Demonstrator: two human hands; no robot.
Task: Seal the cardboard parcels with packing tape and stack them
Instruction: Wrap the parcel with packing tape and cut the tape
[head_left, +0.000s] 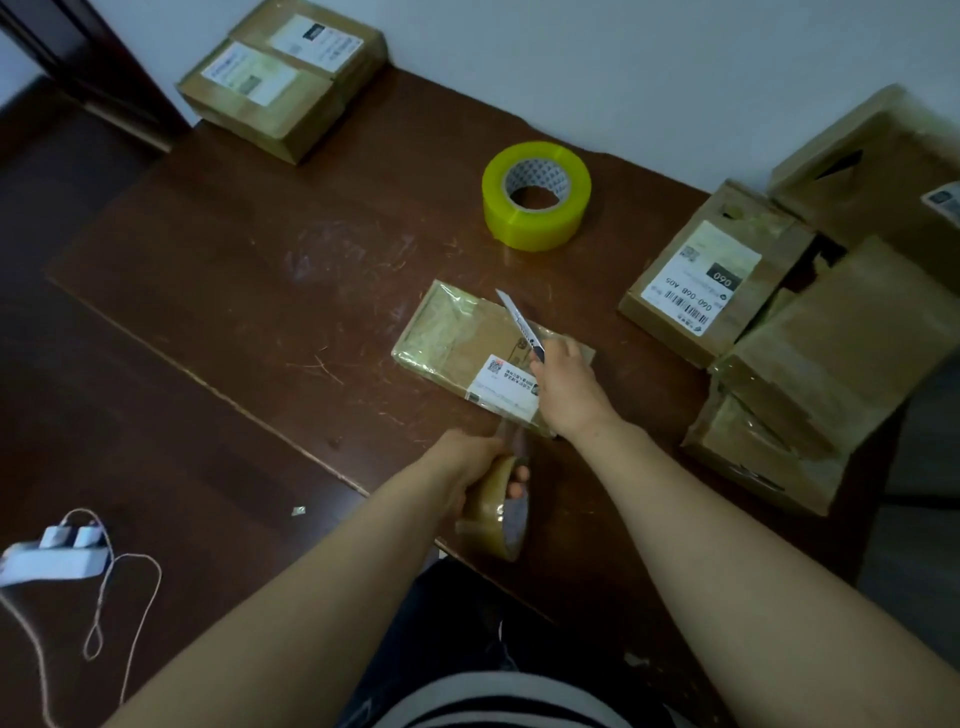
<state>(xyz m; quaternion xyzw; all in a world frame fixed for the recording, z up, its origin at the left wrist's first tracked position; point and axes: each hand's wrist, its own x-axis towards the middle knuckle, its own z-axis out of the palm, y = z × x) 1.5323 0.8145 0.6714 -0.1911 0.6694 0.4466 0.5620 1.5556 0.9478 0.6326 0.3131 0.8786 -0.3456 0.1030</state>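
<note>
A flat cardboard parcel with a white label and glossy tape lies in the middle of the brown table. My right hand rests over its near right end and grips a utility knife, blade pointing up and away. Just in front of the parcel, my left hand grips a roll of brownish packing tape at the table's near edge. A strip of tape seems to run from the roll to the parcel's near edge.
A large yellow tape roll stands behind the parcel. Two stacked parcels sit at the table's far left corner. A pile of several cardboard boxes crowds the right side. A white power strip with cables lies on the floor at left.
</note>
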